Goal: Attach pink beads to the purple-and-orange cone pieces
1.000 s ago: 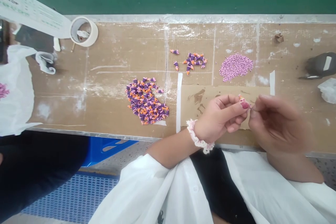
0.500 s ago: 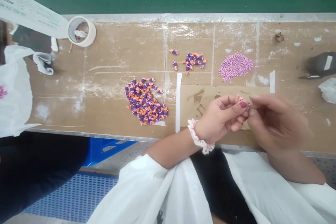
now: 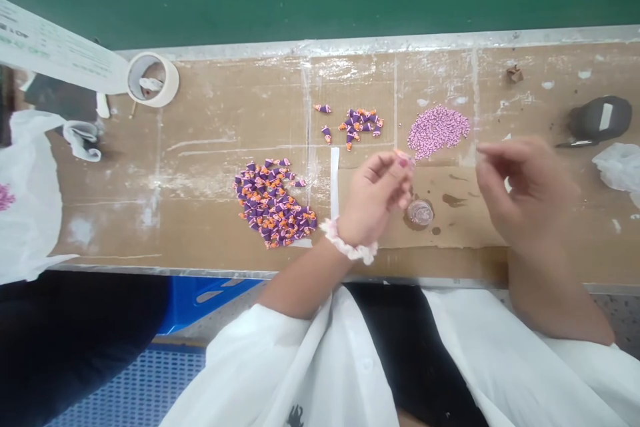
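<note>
Pink piece in left hand, mid-bench.

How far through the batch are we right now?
Looks done: a large pile of purple-and-orange pieces lies left of the tape strip. In hand: the left hand pinches one small piece; the right hand hovers beside it. Left: a small purple-and-orange cluster and the pink bead heap.

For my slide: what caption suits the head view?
Left hand pinches a small pink piece beside purple-orange charms; right hand apart.
</note>
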`<state>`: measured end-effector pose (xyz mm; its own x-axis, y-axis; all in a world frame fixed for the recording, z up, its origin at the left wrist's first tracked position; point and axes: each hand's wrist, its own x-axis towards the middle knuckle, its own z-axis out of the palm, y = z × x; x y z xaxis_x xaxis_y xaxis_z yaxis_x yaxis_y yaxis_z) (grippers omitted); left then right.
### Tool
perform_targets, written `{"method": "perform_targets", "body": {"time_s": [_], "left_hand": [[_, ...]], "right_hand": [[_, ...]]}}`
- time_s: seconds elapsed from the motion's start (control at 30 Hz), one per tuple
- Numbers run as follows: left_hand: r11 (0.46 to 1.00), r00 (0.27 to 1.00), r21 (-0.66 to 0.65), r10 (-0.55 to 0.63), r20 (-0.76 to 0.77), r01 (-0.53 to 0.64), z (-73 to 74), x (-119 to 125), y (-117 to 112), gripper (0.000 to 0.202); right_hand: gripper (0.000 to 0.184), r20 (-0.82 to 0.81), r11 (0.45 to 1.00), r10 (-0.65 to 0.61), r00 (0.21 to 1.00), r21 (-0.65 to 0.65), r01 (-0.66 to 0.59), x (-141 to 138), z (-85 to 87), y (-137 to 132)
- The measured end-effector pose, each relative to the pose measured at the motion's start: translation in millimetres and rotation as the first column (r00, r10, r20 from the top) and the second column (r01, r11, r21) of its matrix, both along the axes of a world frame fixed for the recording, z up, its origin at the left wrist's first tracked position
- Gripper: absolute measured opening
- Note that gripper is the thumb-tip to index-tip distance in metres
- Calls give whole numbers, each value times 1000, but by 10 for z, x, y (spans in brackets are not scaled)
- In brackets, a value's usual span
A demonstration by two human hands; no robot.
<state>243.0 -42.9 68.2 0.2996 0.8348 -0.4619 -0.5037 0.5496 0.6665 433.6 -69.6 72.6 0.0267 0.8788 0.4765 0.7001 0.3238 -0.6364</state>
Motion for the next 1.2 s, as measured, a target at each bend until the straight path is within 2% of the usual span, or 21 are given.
{"method": "perform_targets", "body": {"time_s": [0.03, 0.07, 0.13, 0.27, 0.37, 0.5, 0.63, 0.73, 0.8, 0.87, 0.93, 1.0, 1.1, 1.2], "left_hand": [[999, 999, 11, 31, -41, -31, -11, -53, 93, 18], [998, 995, 27, 65, -74, -63, -28, -105, 184, 13], [990, 982, 47, 136, -134, -131, -73, -192, 334, 12], [970, 947, 120, 235, -218, -213, -177, -293, 414, 45], [970, 946, 176, 208, -250, -167, -216, -330, 345, 53], [982, 963, 176, 111, -244, -68, -201, -349, 273, 38], [971, 970, 237, 69, -231, -12, -143, -341, 234, 28], [964, 970, 265, 46, -238, 19, -95, -309, 169, 21], [965, 971, 254, -5, -239, 67, -74, -263, 103, 17], [966, 976, 207, -113, -187, 151, -68, -199, 26, 19], [959, 968, 142, -239, -70, 247, -79, -130, -49, 26], [945, 945, 72, -322, 57, 318, -98, -76, -107, 31], [928, 919, -3, -367, 143, 371, -123, -48, -143, 31], [922, 911, -9, -381, 156, 387, -121, -60, -128, 31]], "right_hand": [[19, 79, 998, -59, 995, 1, 59, 71, -65, 67], [18, 140, 993, -96, 985, -54, 104, 138, -133, 130], [15, 223, 979, -120, 968, -138, 153, 247, -262, 230], [10, 316, 938, -117, 942, -278, 209, 302, -406, 328], [7, 343, 919, -147, 928, -300, 257, 256, -419, 356], [8, 393, 914, -153, 907, -292, 281, 234, -473, 395], [8, 437, 938, -169, 884, -204, 280, 300, -657, 459], [7, 346, 975, -163, 924, -88, 205, 324, -689, 465], [9, 233, 994, -88, 968, -41, 100, 271, -579, 408], [10, 119, 999, 31, 992, -42, -26, 154, -399, 298], [11, 3, 987, 160, 987, 2, -160, 10, -220, 163], [13, -14, 959, 282, 959, 26, -282, -111, -101, 41], [19, -27, 929, 370, 929, 36, -369, -195, -50, -56], [21, -28, 909, 413, 910, 66, -411, -200, -63, -63]]}}
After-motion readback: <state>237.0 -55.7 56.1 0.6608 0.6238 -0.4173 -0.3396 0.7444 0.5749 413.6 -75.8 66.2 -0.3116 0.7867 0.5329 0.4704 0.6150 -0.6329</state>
